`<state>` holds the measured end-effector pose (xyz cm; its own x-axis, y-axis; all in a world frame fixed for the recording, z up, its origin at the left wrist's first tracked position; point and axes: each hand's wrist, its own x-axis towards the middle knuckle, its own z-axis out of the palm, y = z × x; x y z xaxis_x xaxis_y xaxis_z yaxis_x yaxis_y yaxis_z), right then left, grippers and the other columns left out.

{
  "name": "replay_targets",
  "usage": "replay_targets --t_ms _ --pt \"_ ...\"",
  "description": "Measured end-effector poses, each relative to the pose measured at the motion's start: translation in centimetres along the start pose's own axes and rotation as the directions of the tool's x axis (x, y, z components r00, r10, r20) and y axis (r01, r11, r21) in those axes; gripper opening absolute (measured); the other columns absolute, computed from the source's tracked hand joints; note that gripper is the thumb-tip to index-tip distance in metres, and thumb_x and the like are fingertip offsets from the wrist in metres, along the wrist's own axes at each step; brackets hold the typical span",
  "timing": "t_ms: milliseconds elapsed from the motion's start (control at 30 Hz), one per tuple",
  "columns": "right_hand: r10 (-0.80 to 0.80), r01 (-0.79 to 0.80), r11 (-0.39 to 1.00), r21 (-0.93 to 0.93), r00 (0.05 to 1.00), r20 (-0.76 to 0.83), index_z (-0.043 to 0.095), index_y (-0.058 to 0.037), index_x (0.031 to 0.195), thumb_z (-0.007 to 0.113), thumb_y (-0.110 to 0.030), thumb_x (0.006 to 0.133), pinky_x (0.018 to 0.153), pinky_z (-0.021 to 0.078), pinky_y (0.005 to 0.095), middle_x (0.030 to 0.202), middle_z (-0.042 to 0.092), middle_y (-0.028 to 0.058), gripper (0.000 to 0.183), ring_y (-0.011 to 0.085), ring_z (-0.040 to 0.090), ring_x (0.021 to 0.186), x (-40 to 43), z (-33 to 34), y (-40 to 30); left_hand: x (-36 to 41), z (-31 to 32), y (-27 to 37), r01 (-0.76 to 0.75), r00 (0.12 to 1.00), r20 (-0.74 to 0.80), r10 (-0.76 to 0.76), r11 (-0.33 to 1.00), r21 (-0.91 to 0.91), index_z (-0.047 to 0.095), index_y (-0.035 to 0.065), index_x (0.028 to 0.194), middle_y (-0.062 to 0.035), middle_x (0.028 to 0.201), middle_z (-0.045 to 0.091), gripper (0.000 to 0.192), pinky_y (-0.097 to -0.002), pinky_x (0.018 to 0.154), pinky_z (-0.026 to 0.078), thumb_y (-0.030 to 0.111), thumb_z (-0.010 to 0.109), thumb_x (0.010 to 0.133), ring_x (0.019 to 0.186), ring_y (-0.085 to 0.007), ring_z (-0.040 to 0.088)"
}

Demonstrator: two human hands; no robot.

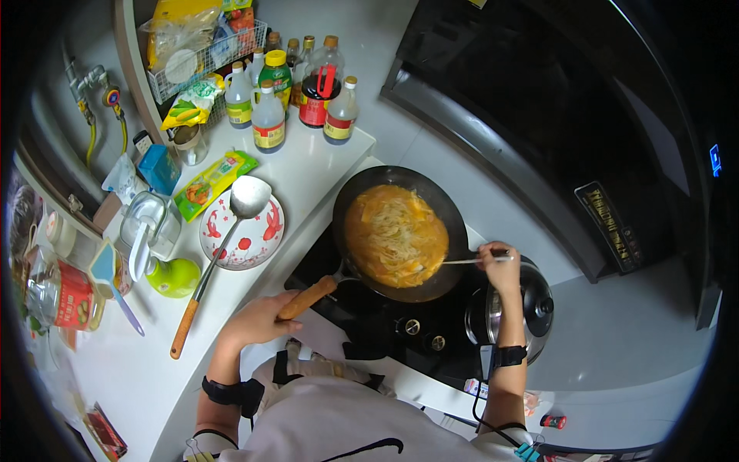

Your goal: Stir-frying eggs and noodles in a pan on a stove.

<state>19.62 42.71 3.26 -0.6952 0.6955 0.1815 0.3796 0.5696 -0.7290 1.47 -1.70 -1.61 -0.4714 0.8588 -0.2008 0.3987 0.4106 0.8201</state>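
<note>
A dark wok (398, 176) sits on the black cooktop (369, 329), with noodles (395, 231) in an orange-yellow broth inside. My left hand (260, 317) grips the wok's wooden handle (309, 297) near its end. In my right hand (499, 268) is a thin metal utensil, apparently chopsticks (460, 261). Their far end reaches over the wok's right rim to the edge of the noodles. Below my right forearm stands a lidded steel pot (537, 309), partly hidden by the arm.
Left of the cooktop, a ladle (251, 196) lies across a patterned plate (242, 254) on the white counter (156, 381). Several sauce bottles (268, 121) stand behind, near a yellow-green seasoning packet (211, 185). A black range hood (491, 115) overhangs the back right.
</note>
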Motion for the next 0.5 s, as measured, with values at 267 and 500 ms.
replay_targets --t_ms 267,500 --pt "0.087 -0.137 0.893 0.429 0.987 0.132 0.067 0.0073 0.087 0.065 -0.009 0.092 0.061 0.0573 0.0254 0.076 0.069 0.0125 0.018 0.0157 0.067 0.064 -2.4 5.0 -2.0 -0.1 0.0 -0.1 -0.015 1.000 -0.006 0.015 1.000 -0.004 0.051 0.0061 0.131 -0.0240 0.093 0.065 0.062 -0.0430 0.079 0.048 0.030 0.074 0.078 0.090 -0.0420 0.062" --pt "-0.160 0.066 0.969 0.237 0.900 0.406 0.074 0.0005 0.085 0.071 -0.007 0.086 0.068 0.0515 0.0256 0.081 0.072 0.0074 0.008 0.0125 0.066 0.073 -3.7 -1.6 -7.3 0.0 0.2 -0.2 0.000 1.000 -0.005 0.000 1.000 -0.003 0.052 0.0059 0.131 -0.0233 0.093 0.065 0.062 -0.0429 0.078 0.048 0.031 0.074 0.078 0.090 -0.0415 0.062"
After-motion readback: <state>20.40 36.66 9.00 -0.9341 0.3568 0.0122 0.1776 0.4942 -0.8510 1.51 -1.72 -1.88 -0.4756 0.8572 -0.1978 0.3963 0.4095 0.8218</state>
